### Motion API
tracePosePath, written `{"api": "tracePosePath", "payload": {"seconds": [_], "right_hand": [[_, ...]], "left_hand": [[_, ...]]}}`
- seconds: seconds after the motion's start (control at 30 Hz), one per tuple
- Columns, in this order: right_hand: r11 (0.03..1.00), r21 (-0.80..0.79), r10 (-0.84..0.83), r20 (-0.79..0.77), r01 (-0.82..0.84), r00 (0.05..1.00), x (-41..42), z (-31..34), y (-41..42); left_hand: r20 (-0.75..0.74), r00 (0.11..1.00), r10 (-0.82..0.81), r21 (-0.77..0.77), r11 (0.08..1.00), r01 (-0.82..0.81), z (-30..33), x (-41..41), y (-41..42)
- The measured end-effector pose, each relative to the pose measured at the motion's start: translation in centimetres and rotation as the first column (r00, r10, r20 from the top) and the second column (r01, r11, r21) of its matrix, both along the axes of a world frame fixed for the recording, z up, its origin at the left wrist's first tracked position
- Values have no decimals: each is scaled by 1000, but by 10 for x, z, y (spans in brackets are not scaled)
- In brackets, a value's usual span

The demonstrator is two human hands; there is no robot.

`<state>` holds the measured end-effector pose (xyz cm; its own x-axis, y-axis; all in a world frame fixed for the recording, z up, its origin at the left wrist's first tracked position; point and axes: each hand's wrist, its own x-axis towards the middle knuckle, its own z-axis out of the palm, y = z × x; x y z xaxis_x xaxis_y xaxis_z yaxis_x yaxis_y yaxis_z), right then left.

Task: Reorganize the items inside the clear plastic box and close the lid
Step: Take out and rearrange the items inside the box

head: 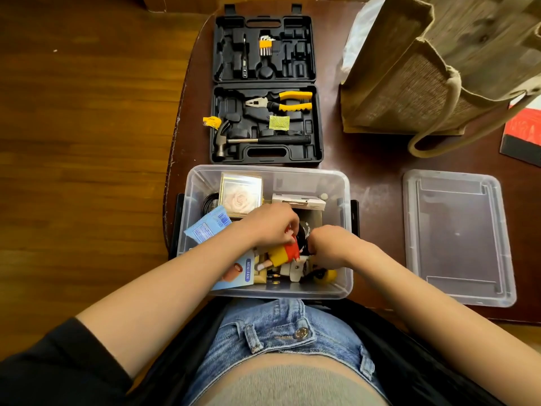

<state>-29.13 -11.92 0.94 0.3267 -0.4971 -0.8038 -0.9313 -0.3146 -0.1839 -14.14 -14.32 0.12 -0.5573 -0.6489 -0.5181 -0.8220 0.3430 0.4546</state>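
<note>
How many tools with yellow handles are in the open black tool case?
1: the yellow-handled pliers lie in the near half of the black tool case, above the hammer, whose handle is black. No others show.

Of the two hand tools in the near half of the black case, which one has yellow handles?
The pliers, lying at the far side of that half. The hammer, nearer the clear box, has a black handle and a metal head.

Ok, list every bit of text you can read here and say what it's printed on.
"MINI FAN": on the blue fan box inside the clear plastic box.
Blue packet: has print and a barcode, too small to read.
White carton: print too blurred to read.
Red book by the bag: markings unreadable.
</note>
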Motion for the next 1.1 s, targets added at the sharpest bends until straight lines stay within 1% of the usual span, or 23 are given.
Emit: {"api": "tracePosePath", "payload": {"seconds": [0.1,0.2,0.3,0.47,0.6,0.7,0.77,0.83,0.97,1.1], "right_hand": [[997,-58,-49,22,50,999,-2,3,-4],[976,-132,-161,96,173,982,-4,4,-10],[932,-210,-257,188,295,948,-6,3,-16],[872,-323,-285,276,368,918,-8,-1,-29],[813,-380,-323,336,441,885,-8,-2,-36],[790,-399,-334,358,466,872,-10,0,-40],[796,-392,-338,345,462,876,-8,0,-41],[807,-388,-333,323,445,886,-6,-1,-42],[824,-369,-329,307,430,893,-7,-1,-42],[813,-376,-319,349,444,881,-11,1,-43]], "left_hand": [[-11,999,52,-20,998,-52,1,1,0],[-12,995,101,-57,993,-101,1,4,0],[-16,990,139,-89,986,-140,2,6,-1],[-37,984,172,-79,981,-175,6,5,-2],[7,988,157,-83,984,-156,6,3,1],[73,987,141,-112,985,-133,5,0,3],[117,982,147,-120,984,-133,5,-2,2],[127,979,156,-111,984,-142,6,-2,2],[87,982,170,-96,982,-162,5,1,1],[-3,973,229,-90,969,-229,3,5,-1]]}}
